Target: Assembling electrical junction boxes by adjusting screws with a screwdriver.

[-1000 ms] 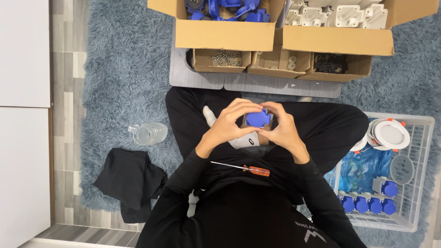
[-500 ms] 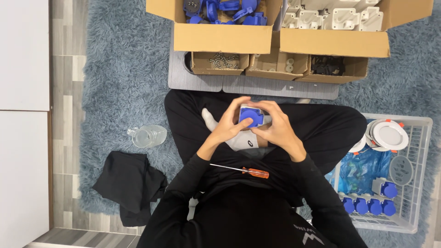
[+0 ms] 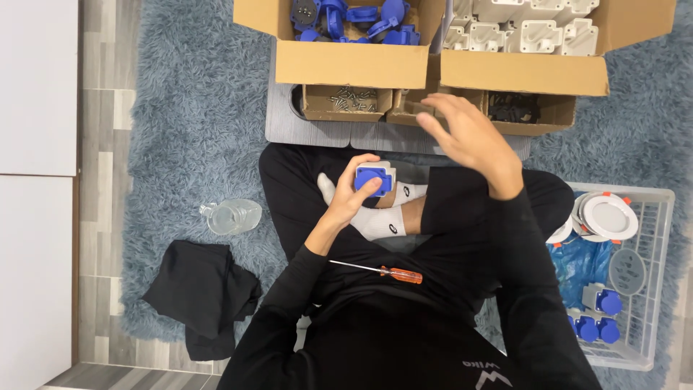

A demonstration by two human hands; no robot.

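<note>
The upper middle of the frame is walled off by two large cardboard boxes (image 3: 346, 65), and the strip just below them is filled by three small trays (image 3: 345, 103). A narrow band of grey board (image 3: 303, 133) is left open between the trays and the crossed legs. The centre is blocked by the legs, where a screwdriver (image 3: 379, 271) is laid across the lap. At the right edge, passage is barred by a white crate (image 3: 653, 289). On the left, open rug (image 3: 188, 108) is interrupted only by a clear bottle (image 3: 232, 216) and a black cloth (image 3: 202, 296).
</note>
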